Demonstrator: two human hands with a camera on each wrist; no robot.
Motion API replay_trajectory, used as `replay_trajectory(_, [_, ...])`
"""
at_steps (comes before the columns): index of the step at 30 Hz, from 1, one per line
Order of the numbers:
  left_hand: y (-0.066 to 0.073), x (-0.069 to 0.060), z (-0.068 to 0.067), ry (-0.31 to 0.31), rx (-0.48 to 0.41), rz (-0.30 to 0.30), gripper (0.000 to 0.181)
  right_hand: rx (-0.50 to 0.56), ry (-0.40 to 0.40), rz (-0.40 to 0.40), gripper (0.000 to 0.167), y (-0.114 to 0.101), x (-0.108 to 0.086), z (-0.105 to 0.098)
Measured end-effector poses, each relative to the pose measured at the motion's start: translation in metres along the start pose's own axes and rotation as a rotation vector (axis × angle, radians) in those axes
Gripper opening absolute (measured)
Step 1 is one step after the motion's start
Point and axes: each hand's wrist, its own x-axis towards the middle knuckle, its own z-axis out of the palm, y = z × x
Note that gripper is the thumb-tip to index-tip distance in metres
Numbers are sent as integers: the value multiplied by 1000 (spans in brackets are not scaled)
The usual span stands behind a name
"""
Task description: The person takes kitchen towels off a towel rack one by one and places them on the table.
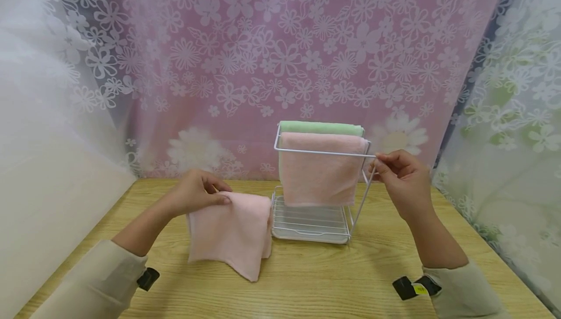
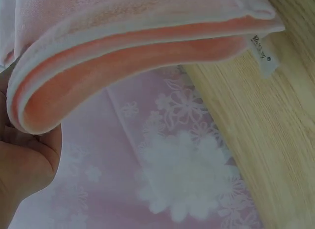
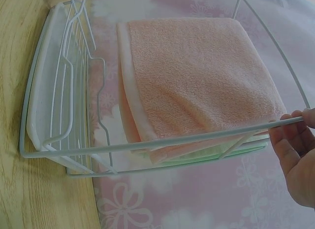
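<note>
My left hand [image 1: 197,194] pinches a folded pink towel [image 1: 232,234] along its top fold, thumb in front. The towel hangs over the table, left of a white wire rack [image 1: 324,152]. In the left wrist view its folded layers show edge-on, with a small white label [image 2: 266,57] at one corner. At the rack's upper right corner my right hand [image 1: 405,182] grips the front bar between thumb and fingers. Another pink towel [image 1: 322,173] drapes on the rack behind this bar. Farther back hangs a green towel [image 1: 320,127], mostly hidden by the pink one.
The rack's base holds a pale tray [image 1: 307,235] under a wire grid. A wooden table [image 1: 307,280] carries everything. Pink floral curtain [image 1: 263,65] hangs behind, with whitish sheets at both sides.
</note>
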Motion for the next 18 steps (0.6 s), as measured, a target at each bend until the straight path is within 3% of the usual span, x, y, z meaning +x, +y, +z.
replay_trajectory(8, [-12,10,0,40,22,-32,17,16,5,1,9,0,0,1])
replay_trajectory(18, [-25,22,0,73,70,-14,17,23,5,-14,12,0,0,1])
